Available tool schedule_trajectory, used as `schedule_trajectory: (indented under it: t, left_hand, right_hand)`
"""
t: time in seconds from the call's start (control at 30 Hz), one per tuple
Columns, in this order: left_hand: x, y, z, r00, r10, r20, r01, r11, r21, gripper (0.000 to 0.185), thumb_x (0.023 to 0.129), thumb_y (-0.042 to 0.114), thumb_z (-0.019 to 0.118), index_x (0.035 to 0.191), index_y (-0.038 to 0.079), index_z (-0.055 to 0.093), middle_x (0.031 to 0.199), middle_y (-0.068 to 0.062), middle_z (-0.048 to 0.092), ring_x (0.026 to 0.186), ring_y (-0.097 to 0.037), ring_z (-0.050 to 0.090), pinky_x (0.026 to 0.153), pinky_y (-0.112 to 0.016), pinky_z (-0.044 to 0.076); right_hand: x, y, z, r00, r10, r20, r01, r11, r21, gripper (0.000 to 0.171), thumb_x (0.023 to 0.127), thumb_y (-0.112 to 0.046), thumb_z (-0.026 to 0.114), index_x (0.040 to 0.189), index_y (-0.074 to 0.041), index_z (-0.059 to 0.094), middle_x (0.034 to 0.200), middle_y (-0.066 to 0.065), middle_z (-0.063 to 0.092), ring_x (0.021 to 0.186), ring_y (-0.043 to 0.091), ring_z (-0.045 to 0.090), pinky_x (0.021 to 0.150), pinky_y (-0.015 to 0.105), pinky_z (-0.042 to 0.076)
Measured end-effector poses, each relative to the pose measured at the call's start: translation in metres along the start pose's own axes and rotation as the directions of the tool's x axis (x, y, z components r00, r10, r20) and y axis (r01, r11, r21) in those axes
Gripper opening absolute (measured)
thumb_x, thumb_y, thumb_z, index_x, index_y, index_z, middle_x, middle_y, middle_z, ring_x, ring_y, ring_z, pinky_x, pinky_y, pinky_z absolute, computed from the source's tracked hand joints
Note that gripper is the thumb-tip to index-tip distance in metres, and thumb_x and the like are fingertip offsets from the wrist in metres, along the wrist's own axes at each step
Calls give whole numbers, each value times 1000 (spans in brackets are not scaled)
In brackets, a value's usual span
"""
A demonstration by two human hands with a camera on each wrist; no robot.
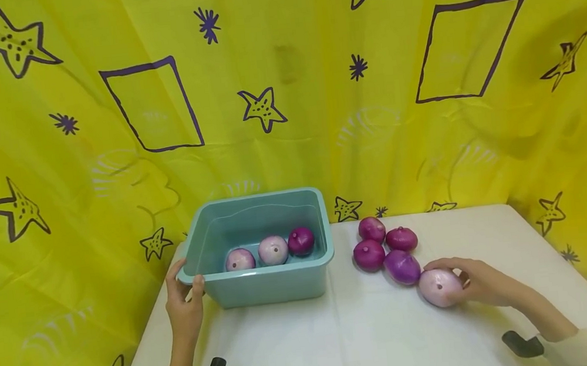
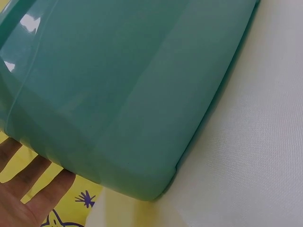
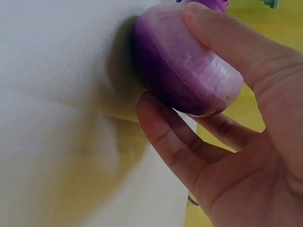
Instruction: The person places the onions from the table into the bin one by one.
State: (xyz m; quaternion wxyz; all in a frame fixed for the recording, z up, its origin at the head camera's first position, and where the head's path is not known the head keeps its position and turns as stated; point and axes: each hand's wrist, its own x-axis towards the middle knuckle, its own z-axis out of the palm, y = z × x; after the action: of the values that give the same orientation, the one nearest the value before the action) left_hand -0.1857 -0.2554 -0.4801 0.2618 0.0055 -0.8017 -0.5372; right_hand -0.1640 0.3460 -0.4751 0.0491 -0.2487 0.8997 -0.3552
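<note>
The right hand holds a pale onion that sits on the white table, near the right edge. The fingers curl over the top of it and the thumb presses its lower side, so it is gripped from both sides. In the right wrist view the onion looks purple on one side and whitish pink toward the end.

It looks round, smooth and a bit shiny. I think it is light and firm, not squishy. It could roll away or slip, so a grip around the fat middle, like this one, seems best.

Four darker purple onions lie in a bunch just beside it, toward the back edge of the table. The nearest one touches the pale onion.

The left hand holds the front left corner of a blue-green tub. The thumb is hooked over the rim and the fingers lie straight along the outside wall. The tub stands at the back left part of the table. It looks like stiff, smooth plastic. Three onions sit inside it in a row, two pale and one dark.

A yellow cloth with purple stars and squares hangs behind the table.
</note>
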Motion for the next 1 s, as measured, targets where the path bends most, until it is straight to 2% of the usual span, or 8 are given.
schedule_trajectory:
  t: [0.2,0.33,0.43,0.57,0.7,0.77,0.87,1.0]
  left_hand:
    - [-2,-2,2,1000,8,-14,-8,1000,-8,51,104,15,58,152,15,40,149,-26,52,126,-48,57,80,-3,44]
    - [-2,-1,3,1000,11,-8,-11,1000,12,51,104,17,57,152,15,39,149,-25,52,127,-48,57,86,-7,44]
    - [-3,-1,3,1000,4,-14,-3,999,32,50,105,18,57,151,15,39,149,-24,52,127,-47,57,92,-23,49]
    - [-3,-1,3,1000,-2,-7,2,1000,24,51,104,18,58,152,16,39,149,-24,53,127,-46,57,97,-51,49]
    - [-4,-1,3,1000,9,-4,-9,1000,6,51,104,17,59,152,17,40,148,-24,53,127,-47,57,98,-62,47]
    - [-4,-1,2,1000,13,-8,-13,1000,2,52,104,16,59,152,17,40,148,-24,53,127,-47,57,99,-63,46]
    - [-3,0,1,1000,13,-7,-14,1000,-3,53,103,16,59,153,16,38,149,-25,52,128,-48,56,99,-64,45]
    - [-3,0,-1,1000,8,-2,-8,1000,-13,55,103,16,60,153,15,37,150,-24,51,129,-48,54,100,-66,44]
  right_hand:
    - [-4,2,3,1000,-8,-10,8,1000,-14,59,83,-31,86,134,-13,64,126,13,69,89,6,60,72,26,53]
    - [-6,4,3,999,-32,-18,31,999,-15,59,82,-30,86,134,-13,64,126,12,68,88,5,59,70,26,53]
    - [-3,2,0,999,-52,0,52,998,-47,57,83,-29,86,134,-15,64,126,10,68,92,5,57,72,25,51]
    - [4,-5,-12,997,-41,72,49,993,-110,55,83,-31,86,132,-19,65,126,4,69,100,6,57,78,27,51]
    - [14,-15,-34,992,-63,113,79,986,-146,54,83,-27,86,131,-18,65,125,5,69,101,8,58,78,28,52]
    - [20,-21,-46,991,-92,93,105,983,-148,55,82,-25,87,132,-15,65,126,8,69,99,7,58,75,27,53]
    - [32,-32,-61,989,-146,11,146,978,-149,58,81,-22,88,132,-9,64,124,13,68,93,6,59,70,27,55]
    - [51,-49,-77,985,-128,-119,109,982,-153,60,81,-17,88,134,-7,62,119,15,68,85,9,62,69,27,57]
